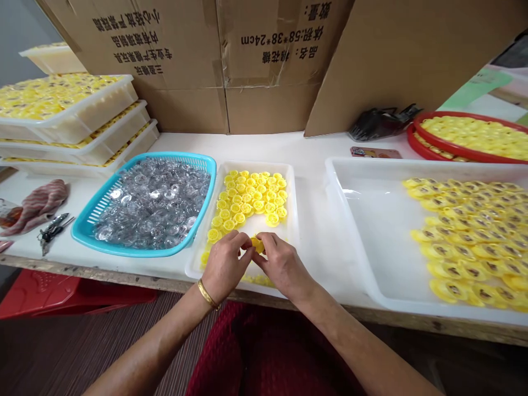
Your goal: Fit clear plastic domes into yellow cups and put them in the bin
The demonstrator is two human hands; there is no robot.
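Note:
Both hands meet over the near part of a small white tray (295, 206) that holds many round yellow plastic pieces (235, 199). Pinched between the fingertips is one yellow plastic piece (258, 245), partly covered by the fingers. My left hand (229, 260), with a gold bracelet at the wrist, grips it from the left. My right hand (281, 262) grips it from the right. Left of the tray stands a blue basket (210, 168) full of small clear, shiny plastic parts (154, 201).
To the right, a large white tray (355, 231) holds rows of yellow pieces with dark centres (474, 242). Red round trays (416, 137) sit behind it. Stacked white trays (99, 104), a striped cloth (43, 203) and keys (51, 231) lie left. Cardboard (264, 104) stands at the back.

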